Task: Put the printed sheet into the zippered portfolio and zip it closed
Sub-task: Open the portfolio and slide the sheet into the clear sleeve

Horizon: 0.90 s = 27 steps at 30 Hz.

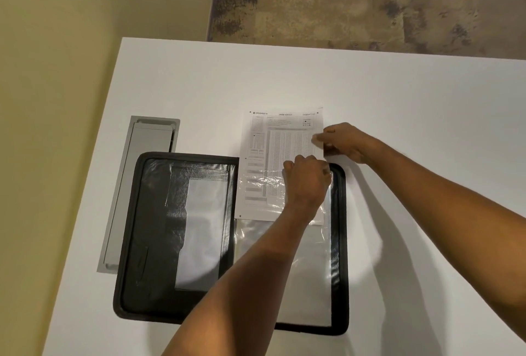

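Open black leather zippered portfolio (pixel 176 230) on a white table (pixel 398 105). The white printed sheet (pixel 273 162) lies half inside a clear plastic sleeve (pixel 307 259) on the right leaf, its upper half protruding. The right hand (pixel 343 142) pinches the sheet's right edge; the left hand (pixel 306 182) is closed at the sleeve mouth, apparently holding it. Risk: a corner snagging the mouth would crumple the paper. A grey cable hatch (pixel 136 193) sits just left; mottled carpet (pixel 370 5) lies beyond.

The black zippered portfolio (pixel 148 230) is laid open flat; the printed sheet (pixel 273 162) is partly slid into its right-hand clear sleeve (pixel 307 264).
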Available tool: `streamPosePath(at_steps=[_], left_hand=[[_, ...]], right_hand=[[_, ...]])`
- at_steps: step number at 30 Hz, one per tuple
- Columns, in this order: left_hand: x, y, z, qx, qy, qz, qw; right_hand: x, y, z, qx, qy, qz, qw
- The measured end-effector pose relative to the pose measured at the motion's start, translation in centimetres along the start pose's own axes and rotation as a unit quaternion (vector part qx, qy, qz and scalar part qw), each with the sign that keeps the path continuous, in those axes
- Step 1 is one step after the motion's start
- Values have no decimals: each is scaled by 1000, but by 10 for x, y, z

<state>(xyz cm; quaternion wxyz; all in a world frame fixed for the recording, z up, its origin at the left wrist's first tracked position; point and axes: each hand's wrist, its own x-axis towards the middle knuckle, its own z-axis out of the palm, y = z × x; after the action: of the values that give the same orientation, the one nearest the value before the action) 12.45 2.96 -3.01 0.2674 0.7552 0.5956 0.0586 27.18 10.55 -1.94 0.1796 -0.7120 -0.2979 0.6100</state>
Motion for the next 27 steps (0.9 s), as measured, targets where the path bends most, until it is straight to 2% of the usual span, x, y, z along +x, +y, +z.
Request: streamPosePath(at_steps=[3, 6, 11, 21, 23, 27], left_hand=[[0, 2, 1, -2, 7, -5, 1000], [0, 1, 1, -3, 12, 3, 1000], [2, 0, 2, 1, 18, 6, 1000], [3, -1, 11, 33, -9, -12, 999], [1, -1, 9, 29, -3, -5, 1000], [-2, 2, 3, 12, 5, -5, 1000]], right_hand=[[8, -12, -1, 61, 56, -13, 997], [10, -15, -5, 57, 72, -8, 996], [3, -3, -8, 45, 37, -8, 998], [-25, 29, -6, -84, -75, -12, 994], [-24, 25, -5, -72, -72, -25, 995], [-17, 9, -2, -48, -11, -96, 994]])
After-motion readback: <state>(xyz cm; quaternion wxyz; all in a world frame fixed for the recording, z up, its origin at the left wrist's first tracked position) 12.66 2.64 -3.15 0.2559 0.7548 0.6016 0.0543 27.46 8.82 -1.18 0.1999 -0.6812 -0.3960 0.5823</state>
